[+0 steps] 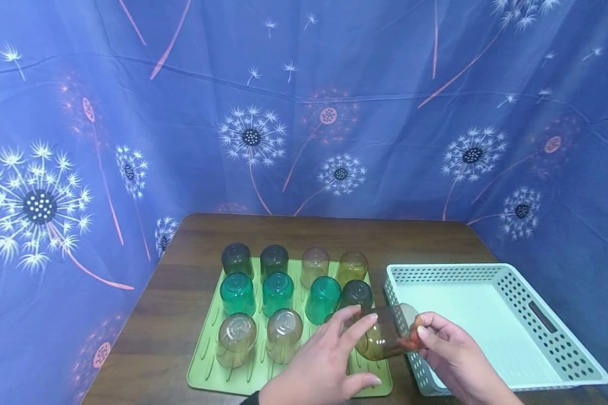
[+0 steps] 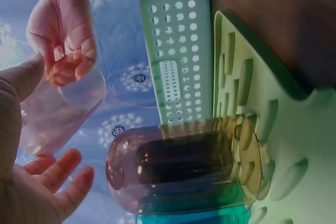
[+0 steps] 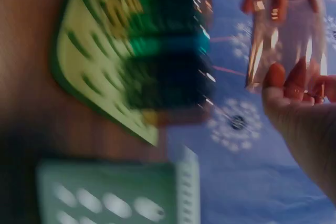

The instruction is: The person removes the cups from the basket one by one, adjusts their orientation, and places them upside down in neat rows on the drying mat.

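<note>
My right hand (image 1: 448, 346) pinches the rim end of a clear amber drinking glass (image 1: 382, 340) lying sideways in the air, above the right edge of a green drying mat (image 1: 202, 374). In the right wrist view, fingertips show through the glass wall near its rim. My left hand (image 1: 324, 354) is spread beside the glass's base end, with thumb and fingers apart; whether they touch it is unclear. Upside-down glasses stand on the mat: green glasses (image 1: 237, 295), dark grey glasses (image 1: 237, 261) and pale amber glasses (image 1: 236, 340).
A pale mint basket (image 1: 476, 315) with perforated walls stands right of the mat on the brown wooden table (image 1: 154, 320). Blue fabric (image 1: 385, 129) with dandelion prints hangs behind the table and along both sides.
</note>
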A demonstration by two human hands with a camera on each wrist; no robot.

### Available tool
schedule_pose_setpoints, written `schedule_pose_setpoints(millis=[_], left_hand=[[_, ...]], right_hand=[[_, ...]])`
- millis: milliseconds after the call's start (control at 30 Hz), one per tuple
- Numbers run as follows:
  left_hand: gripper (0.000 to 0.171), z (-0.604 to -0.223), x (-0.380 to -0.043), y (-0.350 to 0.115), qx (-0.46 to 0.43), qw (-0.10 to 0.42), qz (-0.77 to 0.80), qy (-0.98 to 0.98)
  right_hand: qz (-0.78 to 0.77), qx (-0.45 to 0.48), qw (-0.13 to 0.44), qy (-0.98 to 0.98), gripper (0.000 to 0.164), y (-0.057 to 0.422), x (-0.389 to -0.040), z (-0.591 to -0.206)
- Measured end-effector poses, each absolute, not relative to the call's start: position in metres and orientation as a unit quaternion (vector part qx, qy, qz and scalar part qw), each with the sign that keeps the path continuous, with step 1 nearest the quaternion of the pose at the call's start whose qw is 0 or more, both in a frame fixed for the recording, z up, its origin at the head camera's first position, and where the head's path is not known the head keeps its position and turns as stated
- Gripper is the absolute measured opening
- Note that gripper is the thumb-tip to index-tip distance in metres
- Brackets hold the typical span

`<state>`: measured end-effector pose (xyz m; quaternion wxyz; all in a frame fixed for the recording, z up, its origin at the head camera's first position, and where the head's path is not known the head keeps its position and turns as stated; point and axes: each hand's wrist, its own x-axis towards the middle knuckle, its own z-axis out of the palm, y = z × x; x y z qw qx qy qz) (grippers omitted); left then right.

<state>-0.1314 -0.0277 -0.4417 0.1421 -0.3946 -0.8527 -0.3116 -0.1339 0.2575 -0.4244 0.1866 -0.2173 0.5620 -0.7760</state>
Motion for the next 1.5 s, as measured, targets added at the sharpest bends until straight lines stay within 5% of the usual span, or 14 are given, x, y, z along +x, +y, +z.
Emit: schedule_pose_setpoints(millis=[133,267,400,733,1033,1500], left_hand=[[0.093,-0.444,-0.13,-0.023,-0.401,0.189,-0.32,-0.837],[0.086,-0.445,-0.128,-0.02,-0.397,0.21,-0.332,-0.829],[0.085,-0.445,-0.129,-0.02,-0.394,0.212,-0.336,-0.829],[0.079,-0.438,-0.143,-0.012,-0.429,0.256,-0.187,-0.846],[0.064,-0.444,-0.152,0.003,-0.416,0.215,-0.073,-0.881],[0.066,-0.46,-0.155,0.011,-0.372,0.173,0.001,-0.912]], right_hand=[[-0.802,-0.22,0.279,0.481,0.039,0.248,-0.131,-0.433],[-0.796,-0.195,0.305,0.486,0.038,0.248,-0.131,-0.436],[-0.758,-0.134,0.271,0.577,0.031,0.255,-0.132,-0.436],[-0.645,0.013,0.087,0.759,0.015,0.275,-0.135,-0.424],[-0.599,0.045,0.103,0.793,0.016,0.265,-0.132,-0.428],[-0.566,0.026,0.131,0.813,0.031,0.256,-0.132,-0.431]])
